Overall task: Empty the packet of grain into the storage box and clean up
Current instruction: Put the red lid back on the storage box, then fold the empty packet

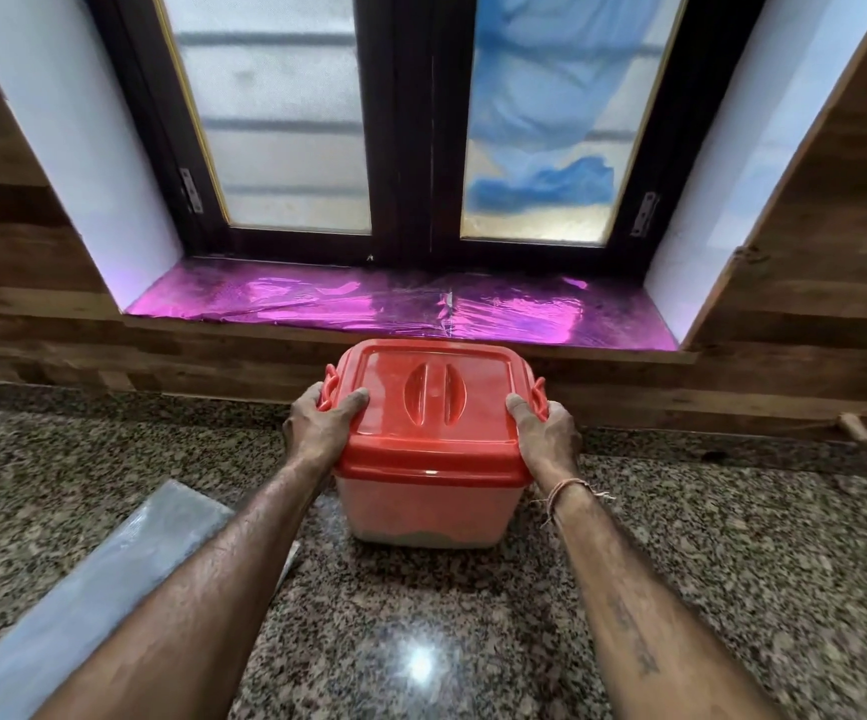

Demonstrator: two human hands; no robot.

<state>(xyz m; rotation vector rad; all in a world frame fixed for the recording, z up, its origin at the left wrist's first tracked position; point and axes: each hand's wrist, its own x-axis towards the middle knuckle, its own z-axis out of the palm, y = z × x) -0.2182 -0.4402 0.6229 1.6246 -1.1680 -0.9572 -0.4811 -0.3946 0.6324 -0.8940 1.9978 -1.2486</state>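
The storage box (423, 511) is translucent with a red lid (431, 407) closed on top. It stands on the speckled granite counter (473, 641), near the wooden back wall. Pale grain shows through the box's bottom. My left hand (319, 423) grips the lid's left edge by its red clip. My right hand (545, 433) grips the lid's right edge by the other clip. A flat, clear plastic packet (83, 600) lies on the counter at the lower left, partly under my left forearm.
A window sill covered in shiny purple foil (400, 304) runs just behind the box, under a dark-framed window (400, 148). Wood panelling (31, 324) lines the wall on both sides. A small wooden peg (855, 426) lies at the far right.
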